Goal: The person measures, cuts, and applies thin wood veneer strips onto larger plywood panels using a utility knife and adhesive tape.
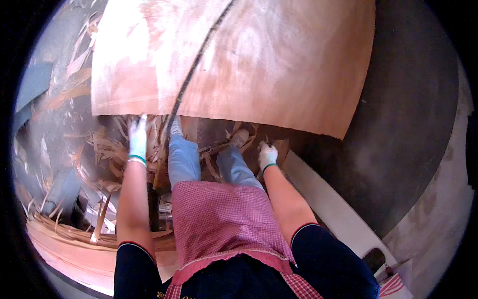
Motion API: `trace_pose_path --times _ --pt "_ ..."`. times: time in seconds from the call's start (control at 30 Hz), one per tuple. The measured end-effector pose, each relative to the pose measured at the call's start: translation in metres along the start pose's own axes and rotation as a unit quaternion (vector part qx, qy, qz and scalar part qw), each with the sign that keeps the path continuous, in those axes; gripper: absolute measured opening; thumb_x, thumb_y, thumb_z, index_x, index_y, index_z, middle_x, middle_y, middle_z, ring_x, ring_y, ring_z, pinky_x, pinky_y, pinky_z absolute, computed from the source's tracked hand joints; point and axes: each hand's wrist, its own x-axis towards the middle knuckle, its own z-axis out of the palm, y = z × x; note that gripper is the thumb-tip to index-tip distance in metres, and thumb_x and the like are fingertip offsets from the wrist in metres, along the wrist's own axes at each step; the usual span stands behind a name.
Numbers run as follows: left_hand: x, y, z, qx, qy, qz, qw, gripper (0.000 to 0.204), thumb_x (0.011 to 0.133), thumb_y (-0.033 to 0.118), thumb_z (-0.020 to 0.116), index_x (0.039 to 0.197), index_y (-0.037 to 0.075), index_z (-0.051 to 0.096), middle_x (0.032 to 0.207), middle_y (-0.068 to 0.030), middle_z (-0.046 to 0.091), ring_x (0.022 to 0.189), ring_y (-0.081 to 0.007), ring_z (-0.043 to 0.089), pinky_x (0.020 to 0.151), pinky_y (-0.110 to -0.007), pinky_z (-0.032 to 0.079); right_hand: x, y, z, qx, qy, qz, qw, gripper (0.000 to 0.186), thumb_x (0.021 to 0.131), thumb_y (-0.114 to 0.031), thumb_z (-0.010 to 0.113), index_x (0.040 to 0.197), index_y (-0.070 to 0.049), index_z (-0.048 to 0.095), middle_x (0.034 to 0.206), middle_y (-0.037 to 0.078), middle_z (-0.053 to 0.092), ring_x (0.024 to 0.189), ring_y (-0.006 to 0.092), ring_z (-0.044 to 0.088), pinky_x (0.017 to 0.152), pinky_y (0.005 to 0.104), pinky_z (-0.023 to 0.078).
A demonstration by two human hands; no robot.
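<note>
A large pale, reddish-brown sheet of wood veneer [279, 65] spreads out ahead of me, its near edge slightly curved. At the left part of that edge is my gloved left hand [138, 137], somewhat blurred; its thumb shows at the rim and the other fingers are partly hidden, seemingly pinching the sheet. My right hand [268, 154], in a white glove with a green cuff, is closed below the sheet's near edge, apart from it. Something small and dark shows at its fingers, too small to name. A thin dark strip [201, 52] runs lengthwise over the sheet.
Torn veneer scraps [109, 149] litter the floor around my feet and to the left. A long pale board [333, 199] slants beside my right arm. Dark, broad surface [398, 129] lies to the right. At the lower left is a stack of veneer [69, 249].
</note>
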Motion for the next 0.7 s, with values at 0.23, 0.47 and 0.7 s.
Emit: trace_pose_path --times 0.23,0.47,0.7 --pt "0.024 0.029 0.03 -0.079 -0.04 -0.201 0.976 0.055 0.091 0.049 0.06 0.119 0.002 0.058 0.108 -0.0113 0.063 0.094 -0.0219 0.062 0.08 -0.036 0.052 0.071 -0.081 -0.016 0.176 -0.002 0.168 0.97 0.021 0.095 -0.032 0.059 0.093 -0.011 0.059 0.073 0.003 0.053 0.058 0.0144 0.046 0.044 0.0285 0.037" --pt "0.027 0.033 0.051 -0.013 -0.02 -0.121 0.992 0.047 0.095 0.045 0.055 0.113 0.002 0.063 0.098 -0.0063 0.065 0.079 -0.0155 0.062 0.067 -0.03 0.051 0.113 -0.059 0.015 0.248 0.05 0.11 0.961 0.018 0.093 -0.027 0.06 0.098 -0.011 0.053 0.073 0.004 0.052 0.054 0.0148 0.045 0.043 0.0295 0.037" --pt "0.031 -0.021 0.015 0.085 -0.093 -0.005 0.992 0.06 0.097 0.05 0.049 0.126 -0.002 0.057 0.118 -0.0108 0.062 0.107 -0.0218 0.058 0.092 -0.036 0.045 0.103 -0.055 -0.004 0.27 0.014 0.139 0.953 0.019 0.089 -0.02 0.063 0.102 -0.01 0.054 0.076 0.007 0.055 0.056 0.0184 0.049 0.046 0.0337 0.04"
